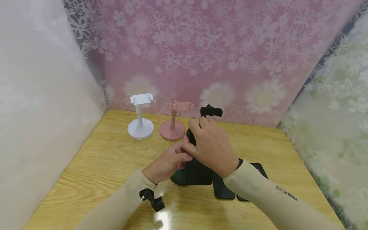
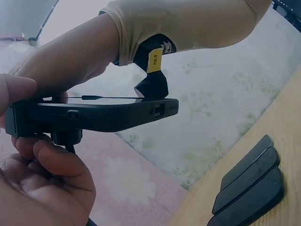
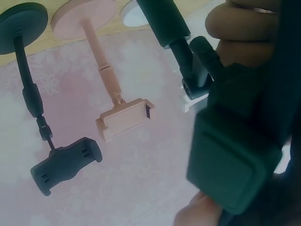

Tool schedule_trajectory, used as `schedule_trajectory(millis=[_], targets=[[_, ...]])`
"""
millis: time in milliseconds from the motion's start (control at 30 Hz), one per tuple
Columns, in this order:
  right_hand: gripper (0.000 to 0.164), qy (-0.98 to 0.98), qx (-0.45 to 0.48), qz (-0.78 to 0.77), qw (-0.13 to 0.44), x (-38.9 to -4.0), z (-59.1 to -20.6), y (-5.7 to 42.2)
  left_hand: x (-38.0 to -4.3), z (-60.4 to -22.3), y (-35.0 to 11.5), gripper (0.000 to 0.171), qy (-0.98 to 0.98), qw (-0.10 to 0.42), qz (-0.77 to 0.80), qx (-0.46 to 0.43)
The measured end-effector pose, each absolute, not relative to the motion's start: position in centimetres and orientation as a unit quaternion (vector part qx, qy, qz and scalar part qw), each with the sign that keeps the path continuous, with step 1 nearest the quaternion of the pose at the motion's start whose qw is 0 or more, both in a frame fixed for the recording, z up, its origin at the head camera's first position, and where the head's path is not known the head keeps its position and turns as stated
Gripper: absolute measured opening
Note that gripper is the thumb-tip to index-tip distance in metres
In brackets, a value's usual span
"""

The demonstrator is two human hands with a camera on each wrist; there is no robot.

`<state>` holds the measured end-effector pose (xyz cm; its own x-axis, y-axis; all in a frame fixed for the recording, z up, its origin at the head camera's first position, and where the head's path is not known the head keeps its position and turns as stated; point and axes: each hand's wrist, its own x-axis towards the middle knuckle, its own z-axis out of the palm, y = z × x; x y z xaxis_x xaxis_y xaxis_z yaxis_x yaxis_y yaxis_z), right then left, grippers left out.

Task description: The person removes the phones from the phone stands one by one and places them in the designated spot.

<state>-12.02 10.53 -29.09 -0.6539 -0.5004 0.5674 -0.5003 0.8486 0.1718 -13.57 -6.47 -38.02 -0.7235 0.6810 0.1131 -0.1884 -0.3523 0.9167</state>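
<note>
Both hands work at the clamp of a dark green phone stand, whose base shows beneath a black phone. My left hand pinches the clamp from the left with bent fingers. Over the top end reaches my right hand, its fingers curled round the clamp and covering much of it. Seen edge-on in the left wrist view, the phone sits with one end in the clamp. The clamp's back and the ribbed pole fill part of the right wrist view.
Behind the hands stand a white phone stand, a pink one and a black one. Several dark phones lie at the right on the wooden table. Flowered curtains enclose it.
</note>
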Motion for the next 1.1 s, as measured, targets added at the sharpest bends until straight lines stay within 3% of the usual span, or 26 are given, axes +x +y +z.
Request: schedule_trajectory(millis=[333,633,1100], targets=[[0.033,-0.914,0.246,-0.023,0.321,-11.4,-28.9,11.2,-13.7,-37.8,-5.4,0.015,0.492,0.29,0.779,0.257],[0.037,-0.912,0.28,-0.02,0.299,-11.5,-28.6,9.7,-13.8,-38.0,-7.7,0.008,0.52,0.275,0.766,0.258],[0.028,-0.923,0.298,0.01,0.241,-11.8,-28.0,9.8,-13.8,-38.3,-7.8,0.022,0.514,0.272,0.759,0.292]])
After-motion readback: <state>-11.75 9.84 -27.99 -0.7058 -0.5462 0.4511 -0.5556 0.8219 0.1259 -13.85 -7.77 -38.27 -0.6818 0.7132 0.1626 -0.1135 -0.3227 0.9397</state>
